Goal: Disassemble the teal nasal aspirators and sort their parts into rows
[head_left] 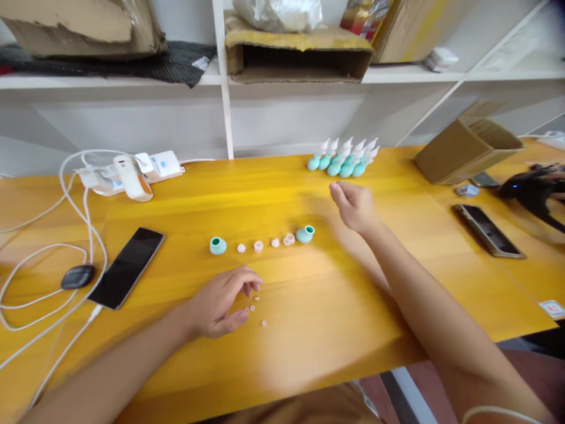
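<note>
Phone (128, 268) and power strip (164, 165) left on tabletop (318, 318), white-tipped mint bottles (347, 169) beyond right hand (356, 207), fingers curled tight, left hand (224, 299) bent, thumb and fingers apart, near tiny discs (263, 323)

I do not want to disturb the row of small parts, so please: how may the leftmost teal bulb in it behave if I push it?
The teal bulb may roll or tip, as its sides are rounded. It is likely light for its size, because its open mouth shows a hollow inside. Pushed rightward, it might bump the nearest pale pink piece.
</note>
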`<state>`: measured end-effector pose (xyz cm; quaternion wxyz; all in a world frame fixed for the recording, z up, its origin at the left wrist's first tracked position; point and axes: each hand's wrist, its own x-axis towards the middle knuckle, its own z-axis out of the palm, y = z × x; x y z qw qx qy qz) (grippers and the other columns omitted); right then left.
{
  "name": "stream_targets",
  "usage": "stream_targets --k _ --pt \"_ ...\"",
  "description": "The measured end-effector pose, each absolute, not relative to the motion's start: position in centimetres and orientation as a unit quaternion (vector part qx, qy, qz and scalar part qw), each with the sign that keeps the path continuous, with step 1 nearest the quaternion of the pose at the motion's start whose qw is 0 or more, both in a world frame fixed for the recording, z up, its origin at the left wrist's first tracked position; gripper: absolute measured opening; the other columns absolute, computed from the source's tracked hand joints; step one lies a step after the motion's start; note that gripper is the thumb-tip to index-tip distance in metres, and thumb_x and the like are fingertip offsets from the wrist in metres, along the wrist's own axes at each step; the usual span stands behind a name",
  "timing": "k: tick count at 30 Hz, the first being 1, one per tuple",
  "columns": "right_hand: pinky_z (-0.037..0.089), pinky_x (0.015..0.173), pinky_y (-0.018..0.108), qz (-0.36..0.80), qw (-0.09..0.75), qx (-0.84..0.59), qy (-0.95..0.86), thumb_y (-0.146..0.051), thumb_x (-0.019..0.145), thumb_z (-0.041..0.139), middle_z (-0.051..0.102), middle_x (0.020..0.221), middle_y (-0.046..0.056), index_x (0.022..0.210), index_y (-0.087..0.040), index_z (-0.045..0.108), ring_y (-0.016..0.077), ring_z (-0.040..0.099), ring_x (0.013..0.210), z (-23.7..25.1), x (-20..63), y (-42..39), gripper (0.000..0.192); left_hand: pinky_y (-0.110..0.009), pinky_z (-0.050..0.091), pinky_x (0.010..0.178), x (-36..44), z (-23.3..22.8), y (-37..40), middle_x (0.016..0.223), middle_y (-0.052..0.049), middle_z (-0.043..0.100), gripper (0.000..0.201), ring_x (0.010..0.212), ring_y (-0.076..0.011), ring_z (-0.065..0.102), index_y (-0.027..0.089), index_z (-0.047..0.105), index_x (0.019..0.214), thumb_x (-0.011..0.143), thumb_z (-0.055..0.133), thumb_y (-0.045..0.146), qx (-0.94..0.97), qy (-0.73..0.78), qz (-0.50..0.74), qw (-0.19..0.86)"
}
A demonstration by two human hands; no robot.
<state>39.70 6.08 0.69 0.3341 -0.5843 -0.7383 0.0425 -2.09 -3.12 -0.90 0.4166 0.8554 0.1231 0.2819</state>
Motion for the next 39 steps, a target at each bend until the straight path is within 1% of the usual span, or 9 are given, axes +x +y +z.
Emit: stream_targets --k 3,6,10,18,23,26,31,36,39 --pt "0.045 0.084 0.033 -0.021 0.335 -0.604 -0.723 -0.024 0.110 0.049 0.072 0.108 0.012 0.106 -0.019 0.066 0.0223 0.062 0.096 2.5 41.3 10.1 0.018 -0.038 0.058 0.086 -2.2 -0.9 -3.3 0.114 -0.012 0.066 0.047 0.096 -0.0231 0.067 0.020 0.048 0.144 0.114 0.041 0.054 0.860 0.132 0.270 0.413" --pt "0.041 0.097 0.033 -0.046 0.322 -0.616 -0.718 -0.004 0.103 0.052 0.066 0.140 0.018 0.132 -0.013 0.067 0.0217 0.060 0.118 4.8 42.1 14.1 0.033 -0.038 0.058 0.086 -2.2 -0.8 -3.3 0.113 -0.012 0.067 0.044 0.095 -0.0228 0.068 0.020 0.049 0.141 0.114 0.042 0.053 0.859 0.148 0.258 0.417" --pt "0.032 0.084 0.031 -0.061 0.212 -0.707 -0.672 -0.001 0.104 0.056 0.062 0.152 0.019 0.144 -0.010 0.068 0.0147 0.060 0.104 7.4 41.7 17.6 0.043 -0.037 0.058 0.085 -2.3 -1.0 -3.4 0.112 -0.011 0.068 0.039 0.094 -0.0222 0.068 0.020 0.050 0.140 0.113 0.045 0.048 0.858 0.153 0.254 0.419" --pt "0.021 0.072 0.033 -0.041 0.159 -0.722 -0.672 -0.015 0.104 0.069 0.077 0.127 0.017 0.114 -0.002 0.081 0.0063 0.050 0.076 8.3 40.5 18.9 0.020 -0.036 0.059 0.085 -2.3 -1.1 -3.4 0.111 -0.011 0.071 0.034 0.094 -0.0221 0.069 0.020 0.052 0.137 0.111 0.048 0.041 0.862 0.159 0.244 0.416" --pt "0.029 0.075 0.031 -0.077 0.197 -0.688 -0.694 -0.015 0.104 0.070 0.077 0.122 0.019 0.113 -0.005 0.081 0.0105 0.054 0.080 9.6 39.3 16.0 0.017 -0.034 0.059 0.084 -2.1 -0.5 -3.6 0.108 -0.009 0.072 0.026 0.092 -0.0202 0.071 0.020 0.053 0.132 0.110 0.049 0.033 0.866 0.176 0.255 0.393" --pt "0.039 0.080 0.032 -0.090 0.292 -0.644 -0.701 -0.015 0.100 0.074 0.078 0.107 0.014 0.111 -0.011 0.083 0.0119 0.055 0.077 10.3 38.0 12.1 0.014 -0.033 0.058 0.082 -1.8 -0.6 -3.7 0.104 -0.007 0.070 0.020 0.091 -0.0196 0.069 0.021 0.054 0.127 0.107 0.052 0.025 0.870 0.194 0.299 0.341" --pt "0.047 0.058 0.027 0.166 0.467 -0.583 -0.644 -0.033 0.097 0.077 0.073 0.078 0.004 0.102 -0.018 0.079 0.0115 0.059 0.058 9.5 33.0 3.0 0.017 -0.041 0.059 0.087 -1.3 -1.4 -3.7 0.117 -0.010 0.063 0.042 0.103 -0.0242 0.065 0.023 0.051 0.133 0.094 0.065 0.026 0.822 0.261 0.465 0.200" --pt "0.060 0.058 0.030 0.406 0.473 -0.477 -0.619 -0.050 0.098 0.079 0.077 0.082 0.005 0.101 -0.021 0.076 0.0151 0.069 0.060 5.7 27.0 -4.0 0.029 -0.058 0.054 0.106 -1.0 -1.3 -4.3 0.131 -0.016 0.057 0.079 0.122 -0.0351 0.061 0.022 0.049 0.145 0.082 0.082 0.055 0.799 0.307 0.494 0.154" --pt "0.061 0.060 0.031 0.472 0.476 -0.430 -0.605 -0.047 0.103 0.075 0.074 0.078 0.003 0.106 -0.022 0.074 0.0161 0.071 0.062 3.0 24.7 -5.4 0.025 -0.052 0.057 0.103 -1.1 -0.9 -4.4 0.127 -0.014 0.066 0.068 0.116 -0.0314 0.066 0.022 0.052 0.144 0.091 0.083 0.050 0.829 0.318 0.424 0.177"
